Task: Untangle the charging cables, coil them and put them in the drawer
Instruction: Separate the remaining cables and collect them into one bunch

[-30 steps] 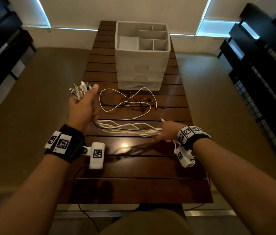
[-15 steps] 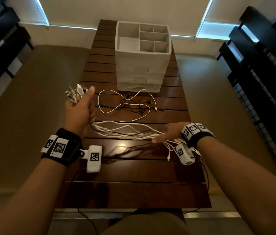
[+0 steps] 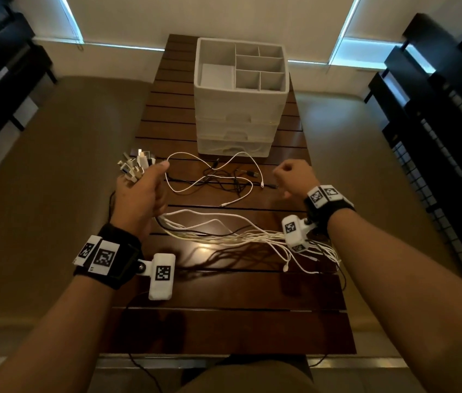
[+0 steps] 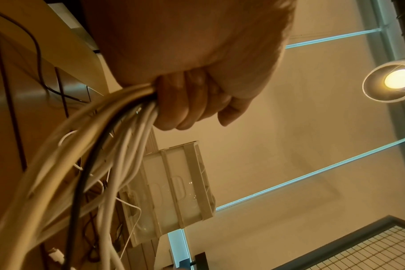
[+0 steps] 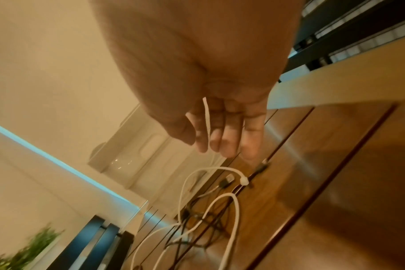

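Observation:
My left hand grips a thick bundle of mostly white charging cables, with its plug ends fanned out above the fist. From the fist the bundle trails right across the wooden table. A looser tangle of white and black cables lies before the white drawer unit, whose drawers are closed. My right hand hovers at that tangle's right end, fingers loosely bent. A thin white strand crosses them; no grip on it shows.
The drawer unit's top is an open tray with dividers. Dark shelving stands to the right and dark furniture to the left. A thin black cord hangs off the table's near edge.
My right hand has left the far end of the bundle and moved up and away to the loose tangle. The left hand keeps its hold and has barely shifted.

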Demonstrator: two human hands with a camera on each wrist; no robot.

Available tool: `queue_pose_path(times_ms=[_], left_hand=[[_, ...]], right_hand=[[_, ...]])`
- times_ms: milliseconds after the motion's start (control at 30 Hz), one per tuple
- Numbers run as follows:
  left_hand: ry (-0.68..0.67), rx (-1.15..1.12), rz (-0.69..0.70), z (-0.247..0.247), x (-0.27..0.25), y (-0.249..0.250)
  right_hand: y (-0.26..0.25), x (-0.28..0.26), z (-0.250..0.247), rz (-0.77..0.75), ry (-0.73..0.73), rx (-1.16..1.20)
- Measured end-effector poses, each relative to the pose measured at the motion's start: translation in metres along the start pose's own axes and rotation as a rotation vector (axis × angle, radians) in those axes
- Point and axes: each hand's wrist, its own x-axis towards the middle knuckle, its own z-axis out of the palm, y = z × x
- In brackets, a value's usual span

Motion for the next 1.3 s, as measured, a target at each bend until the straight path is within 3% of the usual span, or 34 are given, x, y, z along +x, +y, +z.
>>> queue_pose_path(times_ms=[100, 233, 333, 400, 500, 700, 867, 1033, 1200, 1300], left_hand=[[0.015, -0.005, -0.015, 0.002, -0.004, -0.001], [0.015, 0.002, -0.017, 0.005, -0.008, -0.004], [0.011, -0.004, -0.025, 0.008, -0.011, -0.006], [0.018, -0.010, -0.030, 0.008, -0.011, -0.008], [0.017, -0.012, -0.039, 0.008, -0.009, -0.012], [-0.011, -0.015, -0.049, 0.016, -0.009, -0.014], [0.011, -0.018, -0.057, 0.027, -0.015, -0.007], [0.019, -0.005, -0.063, 0.029, -0.018, -0.003], [0.041, -0.029, -0.026, 0.034, -0.019, 0.006], [0.079, -0.084, 0.003, 0.036, -0.019, 0.013]], right_hand=[[-0.026, 0.011, 0.031, -0.047, -0.087, -0.001], [-0.039, 0.018, 0.074, 0.023, -0.279, -0.031], [-0.037, 0.023, 0.090, 0.037, -0.280, -0.133], [-0.039, 0.026, 0.088, 0.064, -0.225, -0.079], [-0.051, 0.022, 0.070, 0.060, -0.146, 0.201], [-0.094, -0.015, -0.003, -0.243, 0.021, 0.558], [-0.097, -0.028, -0.022, -0.328, 0.052, 0.383], [-0.126, -0.043, -0.044, -0.510, 0.317, 0.432], [-0.151, -0.050, -0.069, -0.579, 0.595, 0.531], [-0.159, -0.067, -0.071, -0.694, 0.516, 0.512]])
